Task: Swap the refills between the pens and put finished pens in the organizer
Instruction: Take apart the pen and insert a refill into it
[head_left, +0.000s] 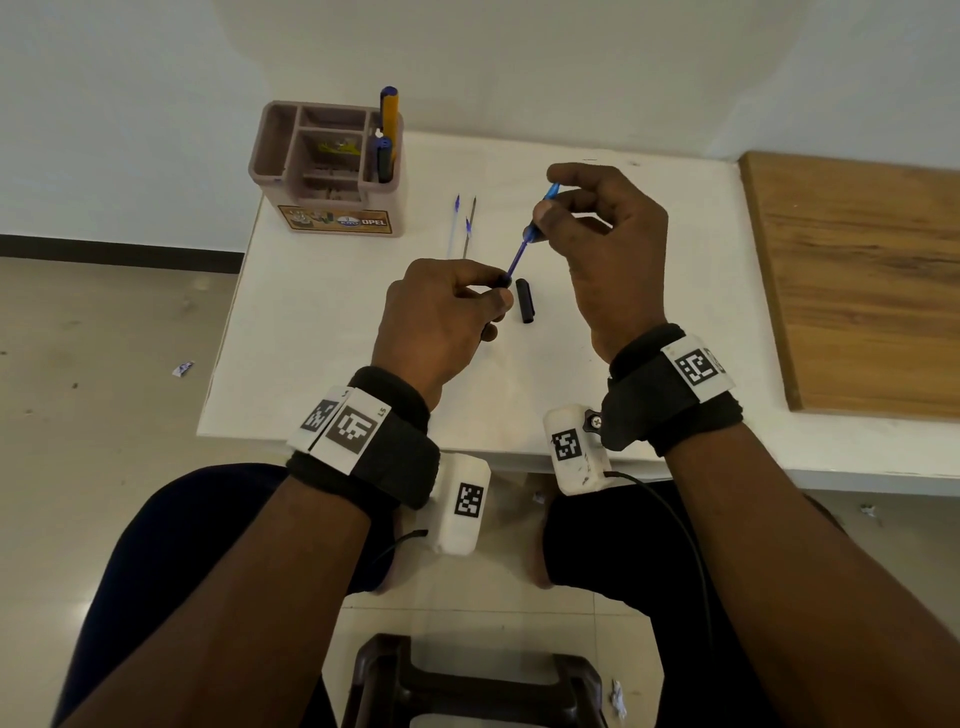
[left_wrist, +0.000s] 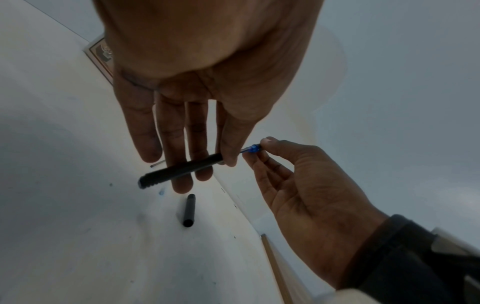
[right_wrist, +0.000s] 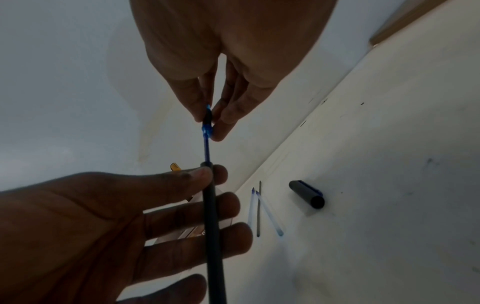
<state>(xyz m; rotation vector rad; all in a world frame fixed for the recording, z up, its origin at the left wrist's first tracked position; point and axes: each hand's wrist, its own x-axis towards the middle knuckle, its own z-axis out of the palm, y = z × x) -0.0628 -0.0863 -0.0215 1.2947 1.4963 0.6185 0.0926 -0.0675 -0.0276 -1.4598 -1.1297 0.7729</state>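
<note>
Head view first: closest to the lens are the two forearms with black wrist straps, knees and a dark stool underneath; above that the left hand pinches the top of the black pen barrel between thumb and forefinger, and the right hand pinches the blue refill near its tip end, so the refill runs slanted from the right fingers down into the barrel mouth; a black cap lies on the white surface just right of the left hand; three loose refills lie side by side further back; the brown organizer sits at the far-left corner with pens standing in its right slot; a wooden board covers the surface's right side; white wall behind, tiled floor to the left; open surface between the hands and the near edge.

Left wrist view: the left hand has the barrel lying across its fingers, thumb clamping it; the right hand holds the blue refill end by its fingertips; the cap lies below, apart from both.

Right wrist view: the right hand pinches the refill straight above the barrel, which the left hand grips; the cap and loose refills lie off to the right.
</note>
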